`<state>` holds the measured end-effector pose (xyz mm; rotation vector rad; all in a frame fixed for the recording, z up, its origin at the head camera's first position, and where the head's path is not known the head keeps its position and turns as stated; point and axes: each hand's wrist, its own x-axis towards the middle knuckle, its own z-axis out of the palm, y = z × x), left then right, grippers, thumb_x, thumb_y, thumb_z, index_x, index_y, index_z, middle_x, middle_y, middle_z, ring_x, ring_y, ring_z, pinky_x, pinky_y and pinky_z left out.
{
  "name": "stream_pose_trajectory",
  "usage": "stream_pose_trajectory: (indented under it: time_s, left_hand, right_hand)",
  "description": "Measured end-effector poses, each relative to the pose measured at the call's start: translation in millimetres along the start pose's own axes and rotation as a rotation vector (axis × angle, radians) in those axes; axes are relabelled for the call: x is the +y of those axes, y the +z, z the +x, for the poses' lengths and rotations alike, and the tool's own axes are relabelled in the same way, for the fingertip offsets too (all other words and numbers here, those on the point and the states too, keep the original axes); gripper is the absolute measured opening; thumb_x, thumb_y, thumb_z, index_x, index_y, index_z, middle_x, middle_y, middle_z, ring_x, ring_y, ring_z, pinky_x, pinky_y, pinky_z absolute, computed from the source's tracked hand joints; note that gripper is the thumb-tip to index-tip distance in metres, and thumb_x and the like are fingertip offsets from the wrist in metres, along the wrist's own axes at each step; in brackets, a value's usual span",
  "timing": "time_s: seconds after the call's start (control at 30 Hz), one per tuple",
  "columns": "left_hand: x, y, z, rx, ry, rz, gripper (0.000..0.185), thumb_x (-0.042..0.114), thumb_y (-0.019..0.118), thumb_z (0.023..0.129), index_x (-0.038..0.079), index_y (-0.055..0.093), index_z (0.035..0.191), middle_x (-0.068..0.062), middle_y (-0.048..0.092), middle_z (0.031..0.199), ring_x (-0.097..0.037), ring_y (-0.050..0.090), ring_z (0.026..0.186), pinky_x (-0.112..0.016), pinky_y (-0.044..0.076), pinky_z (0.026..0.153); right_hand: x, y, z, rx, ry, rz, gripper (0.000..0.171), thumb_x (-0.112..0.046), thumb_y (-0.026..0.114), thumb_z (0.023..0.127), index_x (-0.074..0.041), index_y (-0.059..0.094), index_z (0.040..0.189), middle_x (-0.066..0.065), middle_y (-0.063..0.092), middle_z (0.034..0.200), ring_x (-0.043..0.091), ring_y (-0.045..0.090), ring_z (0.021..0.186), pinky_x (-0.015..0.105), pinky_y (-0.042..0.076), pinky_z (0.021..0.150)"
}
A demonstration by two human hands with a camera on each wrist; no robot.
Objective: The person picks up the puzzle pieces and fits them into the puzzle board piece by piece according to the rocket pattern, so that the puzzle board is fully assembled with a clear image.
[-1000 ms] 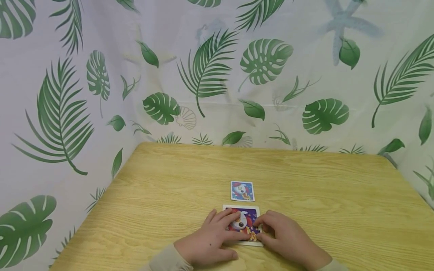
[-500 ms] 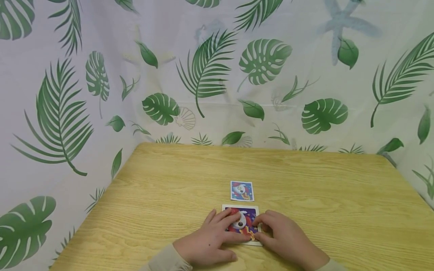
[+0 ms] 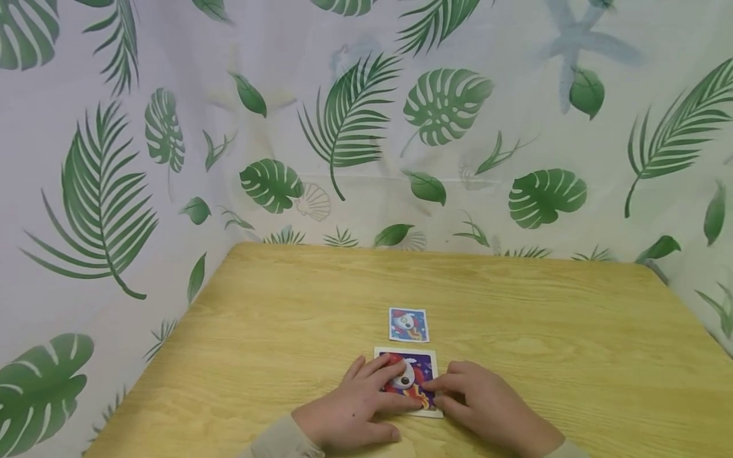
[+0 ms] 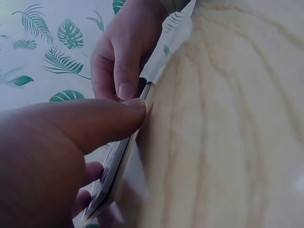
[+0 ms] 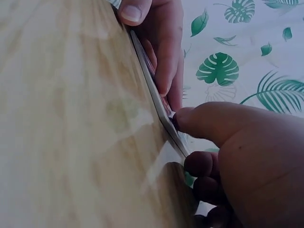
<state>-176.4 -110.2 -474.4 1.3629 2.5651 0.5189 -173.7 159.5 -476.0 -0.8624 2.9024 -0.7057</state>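
A small tray puzzle (image 3: 432, 353) with a white border shows a white and red rocket-like figure on purple. It lies flat near the table's front edge. My left hand (image 3: 361, 404) rests over its left part, fingers spread and fairly straight on the picture. At its right edge is my right hand (image 3: 487, 401), index finger and thumb bent together. In the right wrist view, a small dark purple puzzle piece (image 5: 173, 122) shows at my thumb tip; most of it is hidden. A smaller picture card (image 3: 409, 325) with a similar figure on blue lies just beyond the puzzle.
The wood-grain table (image 3: 275, 318) extends to both sides and behind the card. A white cloth (image 3: 366, 146) printed with green leaves hangs along its back and left sides.
My right index finger has shifted slightly over the puzzle's right part, and the right hand has lowered a little. The left hand and the card keep their places.
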Motion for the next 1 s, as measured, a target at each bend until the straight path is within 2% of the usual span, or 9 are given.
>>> stream_pose_trajectory:
  time_s: [0.23, 0.47, 0.67, 0.87, 1.0]
  left_hand:
    - [-0.6, 1.9, -2.0, 0.009, 0.017, 0.036, 0.048, 0.050, 0.045, 0.094, 0.051, 0.029, 0.140, 0.004, 0.009, 0.156, -0.024, 0.000, 0.142, -0.065, 0.009, 0.105]
    - [-1.3, -0.2, -0.1, 0.030, 0.029, 0.043, 0.053, 0.047, 0.046, 0.095, 0.048, 0.025, 0.143, 0.009, 0.010, 0.156, -0.023, 0.004, 0.142, -0.068, 0.010, 0.102]
    - [-5.7, 0.4, 1.1, 0.038, 0.045, 0.069, 0.051, 0.042, 0.044, 0.097, 0.047, 0.025, 0.144, 0.008, 0.013, 0.155, -0.023, 0.006, 0.142, -0.066, 0.010, 0.103]
    - [-6.9, 9.8, -0.2, 0.001, 0.014, 0.023, 0.047, 0.040, 0.039, 0.099, 0.046, 0.024, 0.144, 0.012, 0.013, 0.154, -0.020, 0.003, 0.142, -0.067, 0.010, 0.102]
    - [-5.5, 15.4, 3.2, 0.012, -0.010, -0.041, 0.049, 0.045, 0.039, 0.098, 0.044, 0.024, 0.145, 0.013, 0.012, 0.154, -0.020, 0.001, 0.142, -0.066, 0.008, 0.104]
  right_hand:
    - [0.1, 2.6, -1.6, -0.039, 0.068, 0.075, 0.028, -0.048, 0.058, 0.088, -0.043, 0.061, 0.115, -0.017, 0.049, 0.079, 0.003, 0.047, 0.067, 0.023, 0.039, 0.058]
    - [3.5, 4.1, 0.0, 0.062, 0.040, 0.011, 0.033, -0.054, 0.060, 0.085, -0.041, 0.061, 0.115, -0.018, 0.045, 0.073, 0.001, 0.043, 0.063, 0.021, 0.037, 0.056]
    - [4.6, 6.0, 3.2, 0.059, 0.059, -0.007, 0.036, -0.055, 0.061, 0.083, -0.036, 0.062, 0.114, -0.017, 0.045, 0.073, 0.002, 0.042, 0.064, 0.021, 0.035, 0.055]
    - [3.4, 10.9, -1.9, -0.003, 0.094, 0.052, 0.036, -0.052, 0.061, 0.084, -0.034, 0.062, 0.115, -0.015, 0.046, 0.072, 0.003, 0.043, 0.063, 0.023, 0.036, 0.056]
    - [7.2, 8.9, -6.2, -0.019, 0.158, 0.188, 0.034, -0.049, 0.060, 0.087, -0.033, 0.061, 0.117, -0.013, 0.051, 0.076, 0.006, 0.048, 0.066, 0.024, 0.039, 0.057]
